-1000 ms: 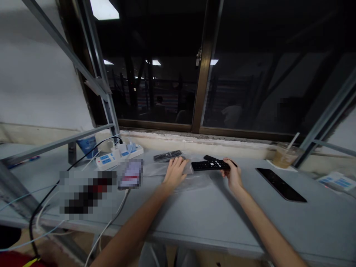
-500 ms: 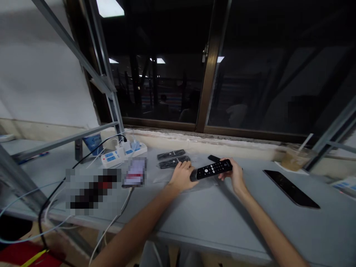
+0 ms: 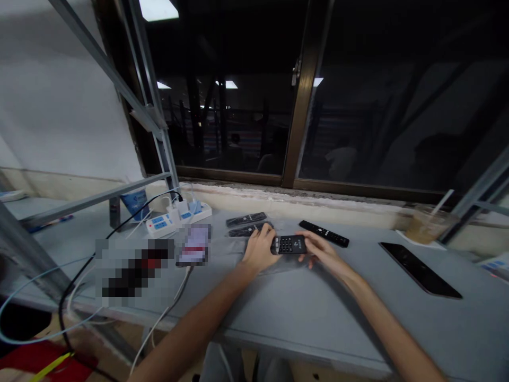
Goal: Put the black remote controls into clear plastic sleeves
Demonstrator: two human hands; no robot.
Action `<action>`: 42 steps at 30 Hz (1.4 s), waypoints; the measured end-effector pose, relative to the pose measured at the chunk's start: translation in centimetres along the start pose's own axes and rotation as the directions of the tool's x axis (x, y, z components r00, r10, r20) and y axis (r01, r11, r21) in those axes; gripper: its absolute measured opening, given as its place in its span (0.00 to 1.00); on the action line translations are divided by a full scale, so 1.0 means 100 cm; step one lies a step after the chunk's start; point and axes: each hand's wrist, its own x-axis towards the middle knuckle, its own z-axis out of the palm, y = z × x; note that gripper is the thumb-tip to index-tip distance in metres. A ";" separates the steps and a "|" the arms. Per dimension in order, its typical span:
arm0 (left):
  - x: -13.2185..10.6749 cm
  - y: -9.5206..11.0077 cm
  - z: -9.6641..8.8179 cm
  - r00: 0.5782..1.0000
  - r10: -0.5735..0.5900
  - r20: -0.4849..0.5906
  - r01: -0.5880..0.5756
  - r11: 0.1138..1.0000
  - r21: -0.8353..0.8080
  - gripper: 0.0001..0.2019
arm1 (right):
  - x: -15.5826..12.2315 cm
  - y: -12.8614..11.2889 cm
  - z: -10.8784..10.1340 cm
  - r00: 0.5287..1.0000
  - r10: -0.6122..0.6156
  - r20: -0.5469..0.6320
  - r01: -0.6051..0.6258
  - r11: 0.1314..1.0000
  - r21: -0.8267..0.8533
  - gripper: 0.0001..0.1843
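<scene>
Clearly, the right hand is pinching a smooth black remote; the left hand is cupping its other end, hold unclear; straight-edged bench is spreading wide below.

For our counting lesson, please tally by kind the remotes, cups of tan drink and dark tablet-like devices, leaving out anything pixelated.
Remotes: 4 (held remote, upper left remote, lower left remote, right remote)
Cup of tan drink: 1
Dark tablet-like device: 1
Total: 6
</scene>
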 end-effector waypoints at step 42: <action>0.004 -0.013 0.011 0.986 0.091 0.142 -0.123 0.965 0.231 0.22 | 0.011 0.021 -0.027 0.939 0.008 -0.343 -0.057 0.989 -0.133 0.26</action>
